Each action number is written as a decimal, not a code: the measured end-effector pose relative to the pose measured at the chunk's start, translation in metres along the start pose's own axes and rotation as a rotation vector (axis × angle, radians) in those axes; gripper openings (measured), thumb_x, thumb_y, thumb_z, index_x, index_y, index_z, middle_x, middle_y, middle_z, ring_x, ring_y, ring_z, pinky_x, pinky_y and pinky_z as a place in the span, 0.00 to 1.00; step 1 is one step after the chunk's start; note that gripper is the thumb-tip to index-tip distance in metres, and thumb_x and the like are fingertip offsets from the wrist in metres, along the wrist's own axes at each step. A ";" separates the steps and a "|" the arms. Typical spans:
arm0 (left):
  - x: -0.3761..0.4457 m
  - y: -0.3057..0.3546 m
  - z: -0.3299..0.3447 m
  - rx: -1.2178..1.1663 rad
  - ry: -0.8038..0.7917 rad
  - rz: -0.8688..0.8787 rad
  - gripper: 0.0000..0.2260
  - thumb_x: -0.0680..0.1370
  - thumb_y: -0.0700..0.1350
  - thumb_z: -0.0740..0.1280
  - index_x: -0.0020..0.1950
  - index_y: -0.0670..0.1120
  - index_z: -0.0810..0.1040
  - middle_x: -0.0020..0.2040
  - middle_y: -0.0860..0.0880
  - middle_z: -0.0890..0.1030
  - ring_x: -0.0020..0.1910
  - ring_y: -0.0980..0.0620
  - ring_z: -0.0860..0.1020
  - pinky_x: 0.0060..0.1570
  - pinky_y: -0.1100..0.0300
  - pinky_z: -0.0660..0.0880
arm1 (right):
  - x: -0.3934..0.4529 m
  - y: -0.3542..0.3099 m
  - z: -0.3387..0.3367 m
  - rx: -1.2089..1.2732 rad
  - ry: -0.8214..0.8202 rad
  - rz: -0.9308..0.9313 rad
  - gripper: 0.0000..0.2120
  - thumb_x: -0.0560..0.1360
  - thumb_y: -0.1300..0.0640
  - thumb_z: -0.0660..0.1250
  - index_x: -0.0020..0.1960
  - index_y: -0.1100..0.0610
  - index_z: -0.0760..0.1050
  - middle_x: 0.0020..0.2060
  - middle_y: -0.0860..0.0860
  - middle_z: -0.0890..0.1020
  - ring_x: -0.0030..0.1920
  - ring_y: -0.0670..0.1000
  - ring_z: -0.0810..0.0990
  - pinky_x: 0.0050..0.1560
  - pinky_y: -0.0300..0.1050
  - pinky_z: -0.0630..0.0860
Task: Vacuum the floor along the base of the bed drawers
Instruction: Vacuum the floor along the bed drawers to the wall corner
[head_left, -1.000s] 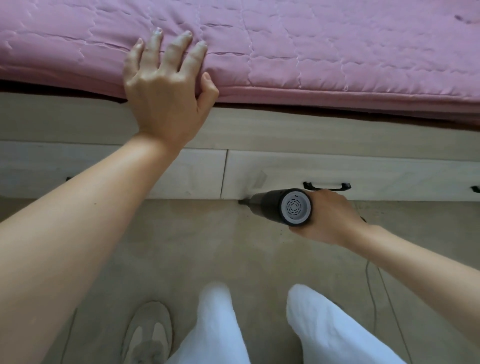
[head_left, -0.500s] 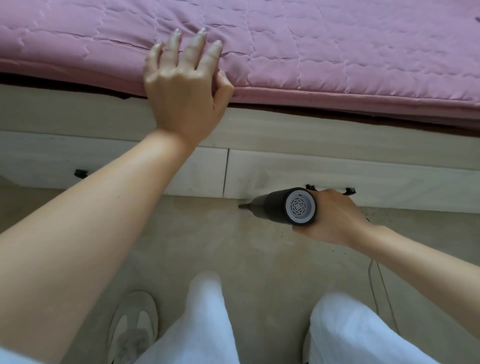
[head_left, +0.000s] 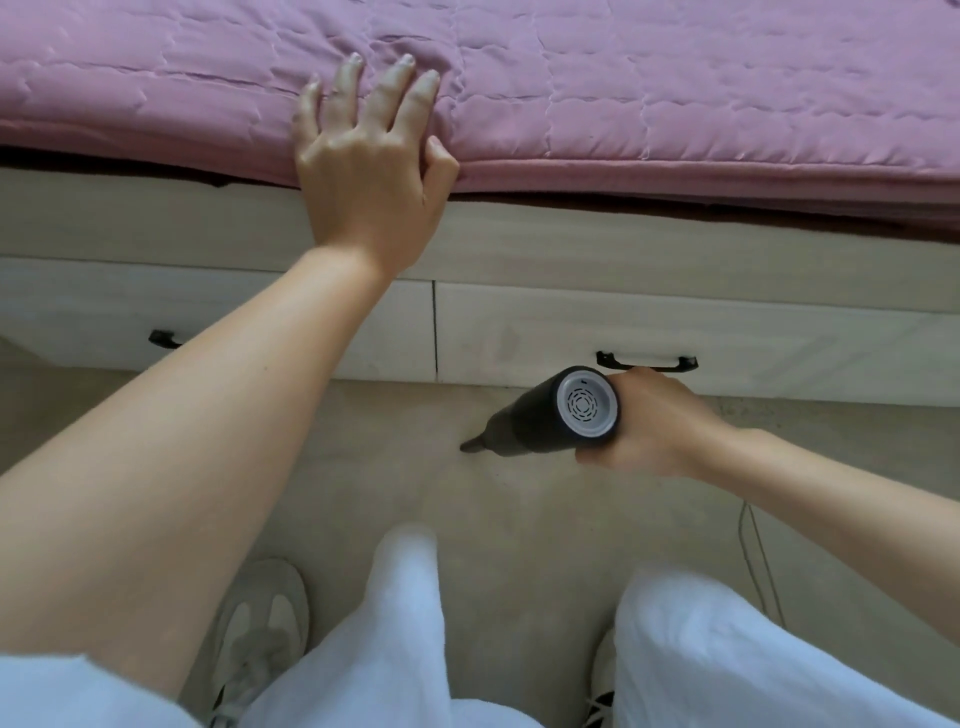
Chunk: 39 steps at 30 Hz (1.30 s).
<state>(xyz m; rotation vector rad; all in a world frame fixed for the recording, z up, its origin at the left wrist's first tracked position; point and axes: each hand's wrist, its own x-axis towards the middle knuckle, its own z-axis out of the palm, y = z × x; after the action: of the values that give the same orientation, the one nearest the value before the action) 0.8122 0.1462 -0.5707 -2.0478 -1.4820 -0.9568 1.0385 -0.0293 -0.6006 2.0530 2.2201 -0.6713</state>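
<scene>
My right hand (head_left: 654, 423) grips a black handheld vacuum (head_left: 550, 415) with a white vented rear cap. Its narrow nozzle tip touches the beige floor (head_left: 363, 467) a short way out from the pale wooden bed drawers (head_left: 519, 343), below the seam between two drawer fronts. My left hand (head_left: 369, 156) rests flat on the edge of the pink quilted mattress cover (head_left: 623, 93), fingers spread and thumb against the side.
Black drawer handles sit at the right (head_left: 647, 361) and left (head_left: 163, 339). A thin cable (head_left: 753, 561) runs along the floor under my right forearm. My white trousers (head_left: 405, 649) and a grey shoe (head_left: 260, 629) fill the bottom of the view.
The vacuum nozzle has pulled back from the drawer base onto the open floor and now angles down to the left. My left hand stays on the mattress edge; the view shifted left.
</scene>
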 end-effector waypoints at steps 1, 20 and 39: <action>0.001 -0.001 -0.002 0.000 -0.051 0.002 0.24 0.80 0.53 0.53 0.75 0.52 0.72 0.74 0.51 0.72 0.75 0.41 0.67 0.74 0.42 0.58 | -0.001 0.000 0.001 -0.005 0.013 -0.013 0.14 0.62 0.49 0.70 0.47 0.48 0.76 0.39 0.46 0.82 0.42 0.54 0.79 0.38 0.46 0.76; -0.003 -0.007 0.003 0.018 0.006 0.049 0.23 0.79 0.50 0.57 0.74 0.52 0.73 0.73 0.51 0.73 0.74 0.42 0.69 0.73 0.42 0.61 | -0.012 0.011 -0.001 0.031 -0.044 -0.037 0.10 0.61 0.50 0.68 0.33 0.48 0.67 0.29 0.45 0.76 0.36 0.52 0.77 0.29 0.41 0.66; -0.011 -0.001 0.020 0.048 0.299 -0.008 0.19 0.77 0.47 0.63 0.67 0.50 0.80 0.66 0.51 0.80 0.67 0.43 0.76 0.68 0.45 0.69 | -0.015 0.031 -0.009 0.021 -0.059 -0.016 0.09 0.61 0.51 0.70 0.34 0.49 0.70 0.30 0.47 0.77 0.33 0.48 0.75 0.32 0.44 0.70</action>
<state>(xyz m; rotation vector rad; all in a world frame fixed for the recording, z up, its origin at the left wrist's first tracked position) 0.8143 0.1535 -0.5929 -1.7751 -1.3402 -1.1608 1.0725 -0.0394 -0.5970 1.9991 2.2092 -0.7492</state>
